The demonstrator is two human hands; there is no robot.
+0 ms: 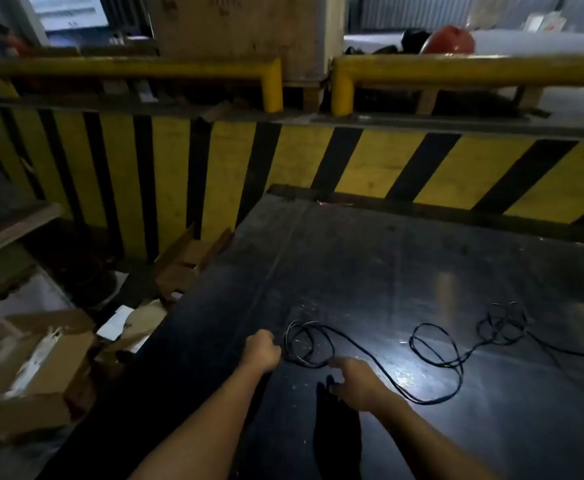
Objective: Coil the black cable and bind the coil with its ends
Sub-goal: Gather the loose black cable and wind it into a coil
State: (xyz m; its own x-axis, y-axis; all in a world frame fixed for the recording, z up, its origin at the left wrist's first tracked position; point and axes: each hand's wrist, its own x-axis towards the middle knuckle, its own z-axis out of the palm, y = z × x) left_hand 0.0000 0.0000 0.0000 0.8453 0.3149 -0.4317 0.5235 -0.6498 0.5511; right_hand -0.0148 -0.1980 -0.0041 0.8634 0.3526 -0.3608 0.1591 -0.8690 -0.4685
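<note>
Head view: left hand (262,348) fisted on black cable (380,362) coil.

no legible text, faint dark marks on the wooden crate (238,26), too blurred to read

I see a dark, glossy tabletop (370,258) filling the lower right of my view, scuffed and showing a bright glare patch near its middle. Its far edge meets a yellow-and-black striped barrier (370,161). Lying directly on the tabletop is the black cable (380,363), uncoiled: a small bunch of loops at the left, a long strand curving toward me, a loose oval loop by the glare, and a tangled knot of loops farther right, with one strand trailing off the right edge of my view.
</note>
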